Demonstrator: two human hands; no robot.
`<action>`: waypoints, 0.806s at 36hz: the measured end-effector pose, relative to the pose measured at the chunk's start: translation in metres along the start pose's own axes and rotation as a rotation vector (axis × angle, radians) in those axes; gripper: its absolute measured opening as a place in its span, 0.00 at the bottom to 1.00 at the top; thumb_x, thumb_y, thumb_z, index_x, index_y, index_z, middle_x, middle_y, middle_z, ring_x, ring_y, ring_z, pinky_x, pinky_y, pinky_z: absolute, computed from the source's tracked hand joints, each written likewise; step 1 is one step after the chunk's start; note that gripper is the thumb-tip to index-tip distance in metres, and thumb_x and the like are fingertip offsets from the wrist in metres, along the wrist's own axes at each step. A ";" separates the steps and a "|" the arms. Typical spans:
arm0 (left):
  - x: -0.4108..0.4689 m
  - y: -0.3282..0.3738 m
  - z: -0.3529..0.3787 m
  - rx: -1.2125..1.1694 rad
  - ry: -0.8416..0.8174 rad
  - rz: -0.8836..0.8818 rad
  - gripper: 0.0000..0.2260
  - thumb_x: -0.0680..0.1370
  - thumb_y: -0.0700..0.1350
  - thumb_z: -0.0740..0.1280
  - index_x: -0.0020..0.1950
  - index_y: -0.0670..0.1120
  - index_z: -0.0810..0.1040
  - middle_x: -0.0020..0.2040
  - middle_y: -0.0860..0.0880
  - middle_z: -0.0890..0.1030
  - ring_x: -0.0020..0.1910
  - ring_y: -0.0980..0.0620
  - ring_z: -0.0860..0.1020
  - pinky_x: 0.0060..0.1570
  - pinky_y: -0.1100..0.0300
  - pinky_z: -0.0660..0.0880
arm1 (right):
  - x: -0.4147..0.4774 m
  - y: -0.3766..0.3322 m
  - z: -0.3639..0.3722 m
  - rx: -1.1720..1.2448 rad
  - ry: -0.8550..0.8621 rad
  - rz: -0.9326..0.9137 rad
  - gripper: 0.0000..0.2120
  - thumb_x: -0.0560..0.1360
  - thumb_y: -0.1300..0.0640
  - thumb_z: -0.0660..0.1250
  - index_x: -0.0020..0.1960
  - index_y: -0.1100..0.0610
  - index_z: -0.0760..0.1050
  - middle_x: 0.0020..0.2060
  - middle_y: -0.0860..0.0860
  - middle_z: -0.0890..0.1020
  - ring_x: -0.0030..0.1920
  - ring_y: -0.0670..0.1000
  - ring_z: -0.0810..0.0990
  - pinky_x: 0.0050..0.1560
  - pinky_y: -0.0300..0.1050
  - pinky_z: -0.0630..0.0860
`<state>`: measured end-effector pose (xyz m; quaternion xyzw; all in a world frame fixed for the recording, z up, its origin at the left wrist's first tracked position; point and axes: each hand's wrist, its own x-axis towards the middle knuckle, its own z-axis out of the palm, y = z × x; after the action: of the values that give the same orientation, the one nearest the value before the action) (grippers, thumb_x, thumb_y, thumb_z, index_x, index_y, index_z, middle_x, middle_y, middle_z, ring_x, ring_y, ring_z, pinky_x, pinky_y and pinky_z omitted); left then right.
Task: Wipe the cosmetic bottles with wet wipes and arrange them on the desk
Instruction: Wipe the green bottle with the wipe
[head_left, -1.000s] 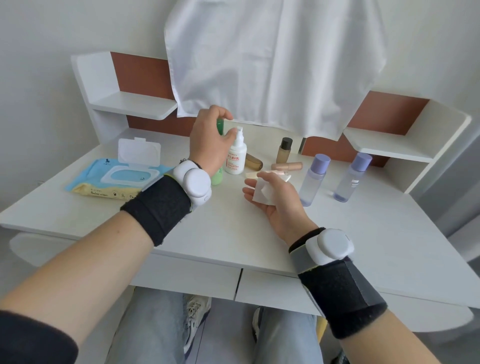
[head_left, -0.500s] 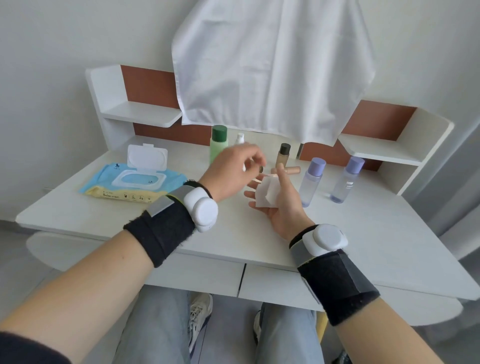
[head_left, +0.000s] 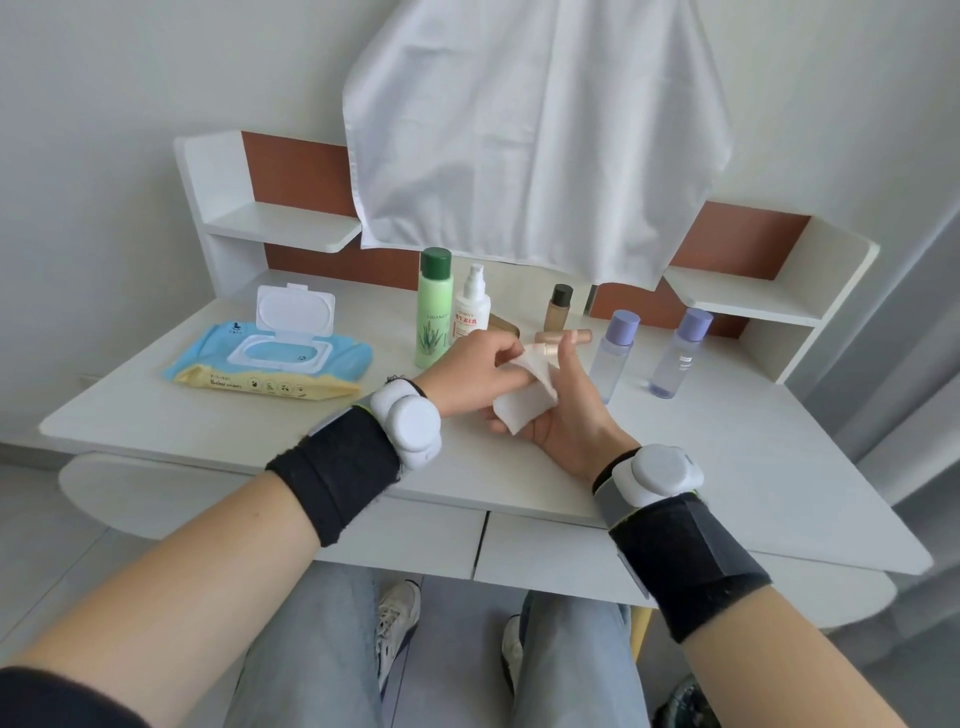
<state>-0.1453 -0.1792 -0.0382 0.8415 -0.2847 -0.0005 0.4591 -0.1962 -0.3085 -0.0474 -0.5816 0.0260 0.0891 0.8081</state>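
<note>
Desk, two purple-capped bottles, one wipes pack

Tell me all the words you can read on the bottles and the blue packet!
"Baby wipes", roughly, on the wet wipes pack.
Green bottle: a word in capitals, too blurred to spell.
White spray bottle: red print, unreadable.
Rightmost purple-capped bottle: dark label, too small.

- On the tall pale-green plastic bottle with the dark green cap, you see a line of small capitals above an aloe drawing, roughly "THANOY".
- On the yellow band of the blue soft wet-wipe pack, you can read what looks like "Baby wipes".
- The white pump bottle carries red characters too small for you to read.
</note>
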 end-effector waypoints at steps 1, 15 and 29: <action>0.002 -0.001 -0.001 -0.053 0.016 -0.050 0.12 0.75 0.43 0.69 0.42 0.34 0.74 0.36 0.46 0.71 0.36 0.50 0.69 0.37 0.58 0.64 | 0.000 0.000 -0.003 0.000 -0.021 0.006 0.39 0.78 0.31 0.42 0.62 0.59 0.76 0.51 0.61 0.83 0.44 0.60 0.83 0.40 0.51 0.81; 0.001 -0.014 0.002 -0.535 0.017 -0.444 0.12 0.77 0.51 0.68 0.52 0.42 0.79 0.45 0.45 0.81 0.45 0.47 0.80 0.40 0.59 0.75 | -0.014 0.011 -0.012 -0.121 0.062 -0.069 0.11 0.82 0.57 0.61 0.58 0.61 0.77 0.50 0.57 0.84 0.46 0.55 0.83 0.45 0.44 0.80; -0.007 0.006 0.014 -0.441 -0.166 -0.245 0.07 0.79 0.44 0.66 0.55 0.43 0.77 0.44 0.44 0.82 0.37 0.50 0.81 0.32 0.59 0.78 | -0.045 0.004 -0.030 -0.191 0.170 -0.068 0.10 0.80 0.58 0.65 0.58 0.62 0.76 0.46 0.58 0.82 0.37 0.51 0.79 0.35 0.39 0.78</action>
<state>-0.1574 -0.1893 -0.0439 0.7464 -0.2102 -0.1871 0.6030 -0.2393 -0.3407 -0.0541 -0.6618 0.0659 0.0139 0.7466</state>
